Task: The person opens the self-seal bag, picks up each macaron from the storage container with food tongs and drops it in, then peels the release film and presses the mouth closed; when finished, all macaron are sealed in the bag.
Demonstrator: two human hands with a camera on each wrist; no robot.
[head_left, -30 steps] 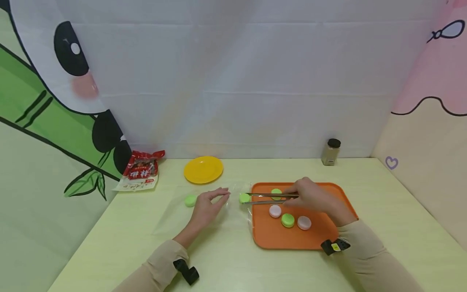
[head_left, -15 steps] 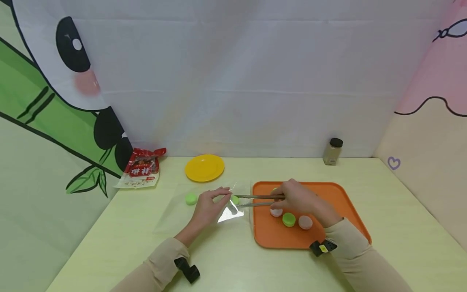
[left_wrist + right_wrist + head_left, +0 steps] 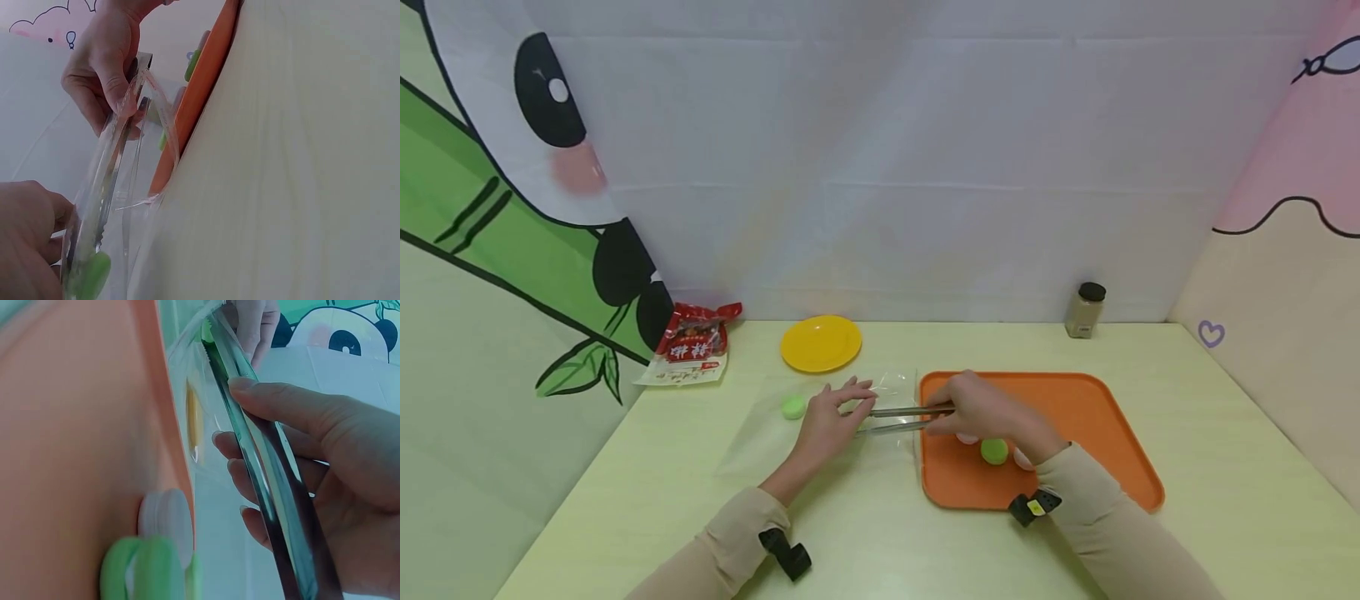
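Note:
My right hand grips metal tongs, whose tips reach left inside a clear plastic bag. In the left wrist view a green macaron lies at the tong tips within the bag. My left hand pinches the bag's upper side between thumb and fingers. Another green macaron lies in the bag, left of that hand. Under the right hand, the orange tray bears a green macaron and pink ones, partly covered by the hand and sleeve.
Behind the bag is a yellow plate. A red and white food packet lies at the back left, and a black-lidded jar stands at the back right. A printed cloth hangs behind the table.
My right hand has moved left with the tongs, carrying a green macaron from the bag's mouth deeper inside, behind the left hand's fingers. The left hand has stayed nearly still.

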